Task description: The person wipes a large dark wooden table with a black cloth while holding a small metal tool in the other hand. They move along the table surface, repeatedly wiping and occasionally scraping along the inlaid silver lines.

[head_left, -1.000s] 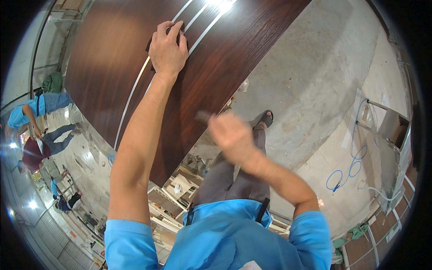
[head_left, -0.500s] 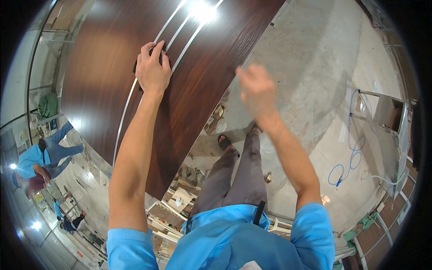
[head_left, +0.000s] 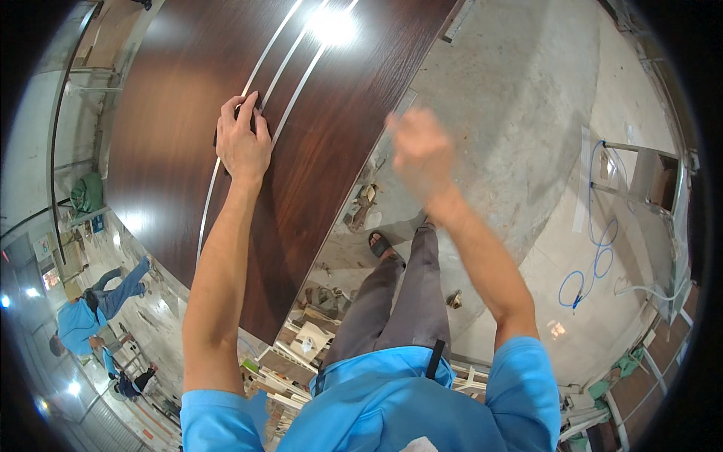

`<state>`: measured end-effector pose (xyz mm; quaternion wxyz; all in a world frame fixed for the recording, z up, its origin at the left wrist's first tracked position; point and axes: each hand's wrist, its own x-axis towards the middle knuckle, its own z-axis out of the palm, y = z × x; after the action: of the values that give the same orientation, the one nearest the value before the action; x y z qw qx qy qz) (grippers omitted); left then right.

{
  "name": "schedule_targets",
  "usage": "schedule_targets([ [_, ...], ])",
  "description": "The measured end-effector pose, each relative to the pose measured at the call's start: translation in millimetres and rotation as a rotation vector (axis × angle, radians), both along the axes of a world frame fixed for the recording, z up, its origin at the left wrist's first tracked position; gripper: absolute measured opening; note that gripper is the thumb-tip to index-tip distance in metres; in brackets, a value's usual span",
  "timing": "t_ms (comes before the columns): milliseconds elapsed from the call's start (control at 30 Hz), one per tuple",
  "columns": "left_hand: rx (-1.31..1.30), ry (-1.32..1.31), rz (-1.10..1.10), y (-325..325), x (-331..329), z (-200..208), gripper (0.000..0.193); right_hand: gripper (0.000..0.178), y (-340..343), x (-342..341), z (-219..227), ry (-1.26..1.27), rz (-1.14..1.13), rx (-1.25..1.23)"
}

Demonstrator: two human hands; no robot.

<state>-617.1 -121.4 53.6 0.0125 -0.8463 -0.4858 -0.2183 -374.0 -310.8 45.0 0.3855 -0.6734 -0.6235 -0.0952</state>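
A large dark brown wood-grain panel (head_left: pixel 316 158) carries several narrow light strips (head_left: pixel 282 66) running along its length. My left hand (head_left: pixel 244 147) is closed over a small black block-like object (head_left: pixel 246 114), pressed down on the strips; most of it hides under my fingers, so its kind is unclear. My right hand (head_left: pixel 423 147) hovers just off the panel's right edge, apart from it. Motion smears that hand; its fingers look curled, and whether anything is in them cannot be made out.
Below the panel's right edge lies scrap (head_left: pixel 365 203) on the concrete floor (head_left: pixel 512 113), near my sandalled feet. A blue hose (head_left: pixel 599 241) coils at the right beside a metal frame (head_left: pixel 640 181). Light offcuts (head_left: pixel 309 339) are piled near my legs. Another person (head_left: pixel 79 324) is at the far left.
My left hand has slid a little toward me along the strips with the black object. My right hand stays by the panel's edge, still blurred. The view has shifted slightly.
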Motion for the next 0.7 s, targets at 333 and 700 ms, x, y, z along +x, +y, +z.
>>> schedule_targets([
  [333, -0.058, 0.023, 0.032, -2, 5, 4, 0.032, 0.006, 16, 39, -14, 0.379, -0.236, 0.047],
  [700, -0.039, 0.032, 0.007, -1, 4, 7, 0.035, 0.02, -7, -19, -18, 0.256, 0.154, 0.171],
])
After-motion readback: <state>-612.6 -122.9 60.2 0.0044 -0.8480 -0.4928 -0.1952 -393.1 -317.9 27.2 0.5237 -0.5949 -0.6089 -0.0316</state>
